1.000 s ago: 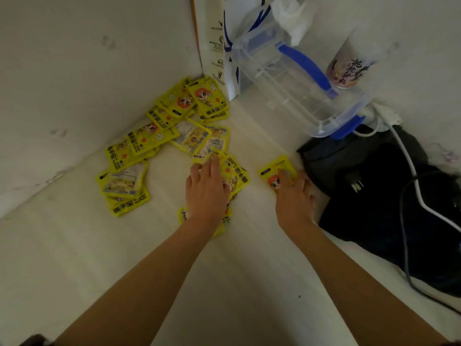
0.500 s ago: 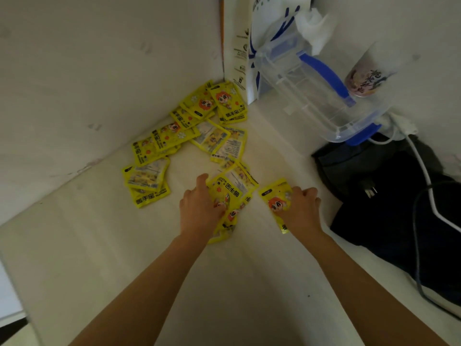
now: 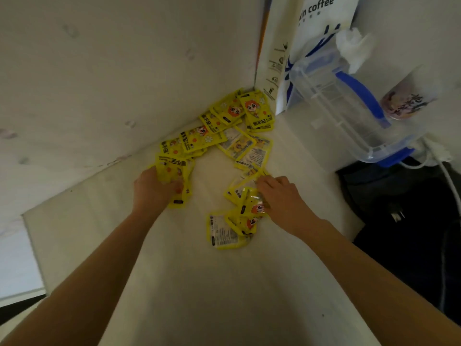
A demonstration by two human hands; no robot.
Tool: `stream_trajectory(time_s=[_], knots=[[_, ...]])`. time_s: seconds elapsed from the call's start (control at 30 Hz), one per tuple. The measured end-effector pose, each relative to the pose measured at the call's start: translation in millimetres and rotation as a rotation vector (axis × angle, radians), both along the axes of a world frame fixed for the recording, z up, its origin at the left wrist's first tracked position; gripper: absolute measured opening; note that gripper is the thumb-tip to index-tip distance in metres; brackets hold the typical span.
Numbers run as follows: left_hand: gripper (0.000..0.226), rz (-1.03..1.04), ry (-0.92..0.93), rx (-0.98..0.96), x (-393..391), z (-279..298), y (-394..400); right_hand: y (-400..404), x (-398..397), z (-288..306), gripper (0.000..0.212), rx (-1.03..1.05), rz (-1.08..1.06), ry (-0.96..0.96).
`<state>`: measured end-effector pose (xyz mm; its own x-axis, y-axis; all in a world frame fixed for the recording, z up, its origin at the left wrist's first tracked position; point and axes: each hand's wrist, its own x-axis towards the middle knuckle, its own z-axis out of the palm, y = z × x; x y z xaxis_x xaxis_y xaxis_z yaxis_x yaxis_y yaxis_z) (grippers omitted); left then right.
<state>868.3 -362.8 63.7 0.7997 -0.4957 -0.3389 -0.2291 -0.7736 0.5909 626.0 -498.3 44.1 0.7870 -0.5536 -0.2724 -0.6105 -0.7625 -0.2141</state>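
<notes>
Several yellow snack packets with a cartoon face lie scattered on a white surface, in an arc running into the wall corner. My left hand grips a small stack of yellow packets at the left end of the arc, thumb on top. My right hand pinches a yellow packet on top of a loose pile near the middle. A face-down packet lies just below that pile.
A clear plastic box with blue clips leans at the back right, beside a white coffee paper bag and a printed cup. A black bag with a white cable fills the right side. Walls close in the left and back.
My left hand moved left from the middle pile to the packets at the arc's left end. My right hand brought its packet left onto the middle pile. The camera moved closer.
</notes>
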Motion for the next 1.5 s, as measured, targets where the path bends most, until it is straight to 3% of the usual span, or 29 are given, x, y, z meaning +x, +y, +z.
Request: stream_trajectory(time_s=[0.23, 0.4, 0.6, 0.87, 1.1, 1.3, 1.5], knots=[[0.032, -0.074, -0.035, -0.01, 17.3, -20.1, -11.3, -4.3, 15.8, -4.2, 0.053, -0.025, 0.136, 0.049], [0.032, -0.14, -0.119, 0.055, 1.0, -33.5, 2.2, 1.0, 13.3, -7.7, 0.037, 0.016, 0.057, 0.018], [0.026, -0.109, -0.166, 0.028, -26.1, -35.5, 16.9, 8.6, 3.5, -8.5, 0.048, 0.014, -0.028, 0.084], [0.046, 0.014, -0.107, 0.135, -25.8, -39.1, 5.8, 17.0, -8.0, -6.5, 0.05, 0.017, -0.088, 0.117], [0.05, 0.013, -0.186, 0.175, -31.3, -37.6, -1.1, 24.4, -18.5, -3.1, 0.05, -0.016, -0.121, 0.081], [0.046, 0.028, -0.117, 0.053, -35.9, -35.3, -8.9, 20.4, -25.3, 3.0, 0.05, 0.147, -0.192, -0.032], [0.054, 0.126, 0.033, 0.057, -28.7, -37.0, -13.0, -1.2, -19.6, 14.7, 0.038, 0.104, -0.143, 0.087]])
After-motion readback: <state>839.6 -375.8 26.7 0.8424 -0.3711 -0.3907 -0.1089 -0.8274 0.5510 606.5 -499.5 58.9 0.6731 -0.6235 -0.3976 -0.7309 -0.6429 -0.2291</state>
